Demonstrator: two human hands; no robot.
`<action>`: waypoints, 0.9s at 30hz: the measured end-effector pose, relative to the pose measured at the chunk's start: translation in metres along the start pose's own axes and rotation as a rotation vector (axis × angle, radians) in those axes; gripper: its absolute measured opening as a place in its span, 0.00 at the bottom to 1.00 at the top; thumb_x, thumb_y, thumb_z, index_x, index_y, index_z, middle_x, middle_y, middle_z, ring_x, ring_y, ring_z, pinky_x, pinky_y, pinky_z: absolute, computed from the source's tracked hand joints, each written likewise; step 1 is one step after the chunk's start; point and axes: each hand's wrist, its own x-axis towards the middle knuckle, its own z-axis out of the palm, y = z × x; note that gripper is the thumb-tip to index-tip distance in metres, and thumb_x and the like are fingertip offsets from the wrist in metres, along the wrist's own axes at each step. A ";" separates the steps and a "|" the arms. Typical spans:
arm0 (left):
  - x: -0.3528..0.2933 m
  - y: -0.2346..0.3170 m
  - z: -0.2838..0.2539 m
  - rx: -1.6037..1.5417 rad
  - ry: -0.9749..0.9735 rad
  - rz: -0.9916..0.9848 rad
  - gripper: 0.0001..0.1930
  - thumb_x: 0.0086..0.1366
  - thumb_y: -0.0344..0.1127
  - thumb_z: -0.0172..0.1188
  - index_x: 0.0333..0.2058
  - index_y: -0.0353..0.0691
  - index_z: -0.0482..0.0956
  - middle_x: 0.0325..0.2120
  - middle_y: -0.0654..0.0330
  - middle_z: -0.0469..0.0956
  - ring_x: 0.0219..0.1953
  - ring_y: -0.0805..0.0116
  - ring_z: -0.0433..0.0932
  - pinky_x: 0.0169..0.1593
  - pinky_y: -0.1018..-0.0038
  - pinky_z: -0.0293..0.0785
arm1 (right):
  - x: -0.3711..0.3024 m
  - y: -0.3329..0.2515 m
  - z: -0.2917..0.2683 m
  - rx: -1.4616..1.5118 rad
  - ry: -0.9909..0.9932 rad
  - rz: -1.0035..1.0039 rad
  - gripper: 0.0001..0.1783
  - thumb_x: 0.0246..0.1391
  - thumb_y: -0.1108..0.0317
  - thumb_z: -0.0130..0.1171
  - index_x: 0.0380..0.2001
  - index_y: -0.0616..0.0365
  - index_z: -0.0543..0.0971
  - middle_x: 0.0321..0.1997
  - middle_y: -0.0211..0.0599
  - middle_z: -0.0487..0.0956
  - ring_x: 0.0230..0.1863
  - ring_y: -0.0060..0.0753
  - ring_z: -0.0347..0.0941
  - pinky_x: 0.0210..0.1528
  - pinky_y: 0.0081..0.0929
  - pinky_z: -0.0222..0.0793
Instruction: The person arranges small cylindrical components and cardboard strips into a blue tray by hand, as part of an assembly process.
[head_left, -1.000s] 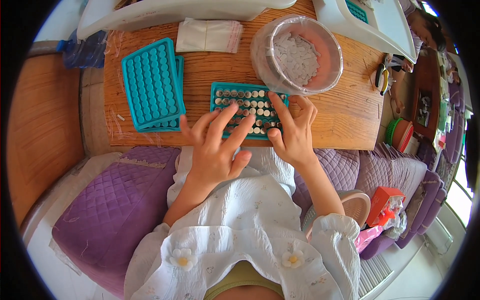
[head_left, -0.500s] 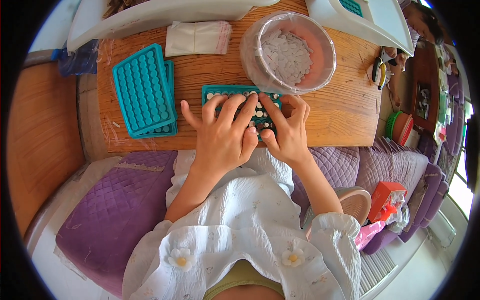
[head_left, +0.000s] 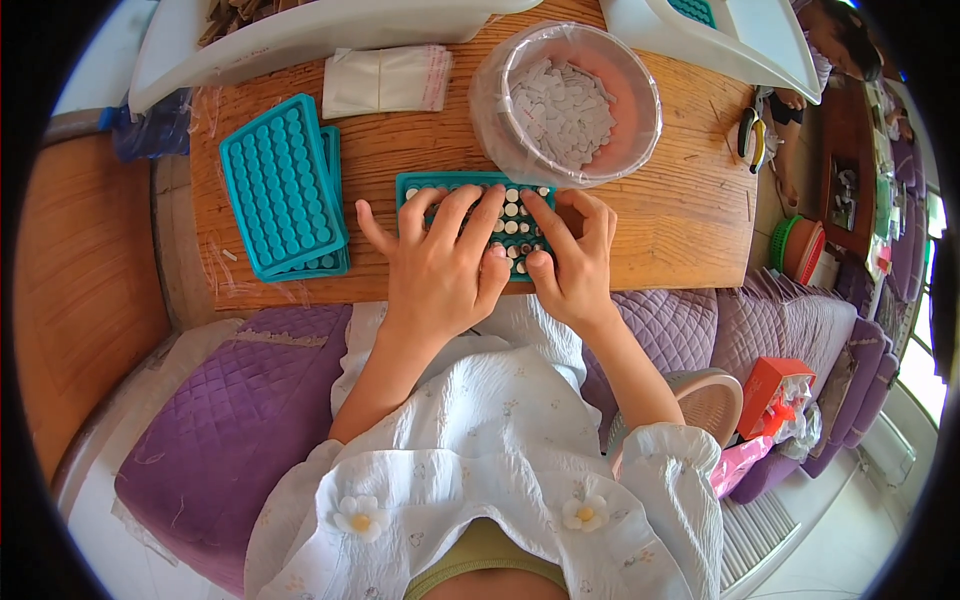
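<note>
A teal tray (head_left: pixel 430 179) with rows of round cavities lies near the front edge of the wooden table. Small white, round-topped pieces (head_left: pixel 512 210) stand in it, several with dark or metallic sides. My left hand (head_left: pixel 445 250) spreads over the left and middle of the tray, its fingertips on the pieces and its little finger sticking out to the left. Over the right part, my right hand (head_left: pixel 575 255) has its index finger and thumb apart, touching pieces near the tray's right end. Neither hand shows anything gripped. Much of the tray's left half is hidden under my left hand.
Two stacked teal trays (head_left: pixel 283 190) lie to the left. Behind are a bundle of clear plastic bags (head_left: pixel 385 80) and a plastic-lined tub (head_left: pixel 640 120) of white slips. White bins (head_left: pixel 330 45) line the back. Black-and-yellow pliers (head_left: pixel 755 135) lie at the right edge, near another person.
My fingers have shifted slightly on the tray, and a straighter column of white tops now shows between my hands. The whole view has moved a little.
</note>
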 end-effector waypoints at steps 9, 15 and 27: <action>-0.002 0.000 0.000 -0.016 0.004 -0.004 0.19 0.53 0.43 0.46 0.44 0.48 0.74 0.42 0.67 0.68 0.47 0.63 0.62 0.56 0.39 0.26 | 0.001 0.000 -0.001 0.016 0.043 0.007 0.21 0.50 0.56 0.52 0.44 0.58 0.74 0.43 0.42 0.65 0.42 0.41 0.59 0.42 0.32 0.61; -0.005 -0.003 -0.012 -0.073 0.065 -0.027 0.20 0.53 0.41 0.47 0.46 0.50 0.74 0.42 0.66 0.69 0.47 0.63 0.62 0.58 0.44 0.22 | -0.003 0.003 -0.002 0.061 0.149 0.007 0.15 0.47 0.64 0.53 0.37 0.61 0.77 0.39 0.42 0.68 0.41 0.40 0.61 0.42 0.31 0.61; -0.032 -0.051 -0.057 0.004 0.220 -0.243 0.18 0.54 0.35 0.52 0.45 0.42 0.73 0.44 0.57 0.69 0.48 0.60 0.64 0.56 0.57 0.45 | -0.004 0.002 -0.003 0.084 0.130 0.015 0.14 0.48 0.63 0.53 0.36 0.59 0.78 0.39 0.41 0.69 0.40 0.40 0.62 0.42 0.32 0.61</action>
